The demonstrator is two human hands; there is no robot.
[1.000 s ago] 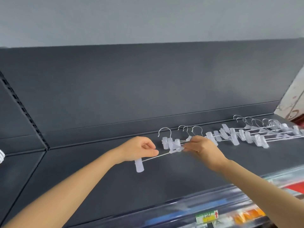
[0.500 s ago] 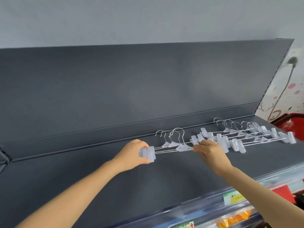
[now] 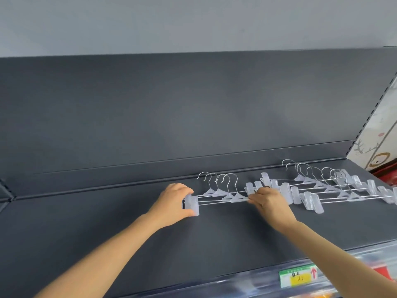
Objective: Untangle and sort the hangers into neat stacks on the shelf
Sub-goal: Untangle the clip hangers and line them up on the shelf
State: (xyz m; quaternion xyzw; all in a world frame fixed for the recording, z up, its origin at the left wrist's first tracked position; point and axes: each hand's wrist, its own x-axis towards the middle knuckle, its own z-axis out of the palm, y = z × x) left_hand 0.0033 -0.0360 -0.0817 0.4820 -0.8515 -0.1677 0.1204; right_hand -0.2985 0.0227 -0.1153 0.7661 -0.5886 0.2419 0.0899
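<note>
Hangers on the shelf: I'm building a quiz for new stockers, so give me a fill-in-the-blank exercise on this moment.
The left hand grips the plastic ____ at the left end of the hanger stack. The right hand pinches the same stack at its ____ end. The metal hooks point toward the ____ panel of the shelf.
Missing: clips; right; back.

Take the small stack of hangers [image 3: 223, 196] as the mark. In front of it the dark shelf [image 3: 193, 244] is open to its front edge, crossed only by the two forearms. Left of it, past the left hand [image 3: 171, 201] gripping its end clips, the shelf is open too. Behind it the back panel [image 3: 193, 115] rises and closes that side. Right of it, just past the right hand [image 3: 270, 203], a spread pile of hangers [image 3: 335, 190] covers the shelf.
</note>
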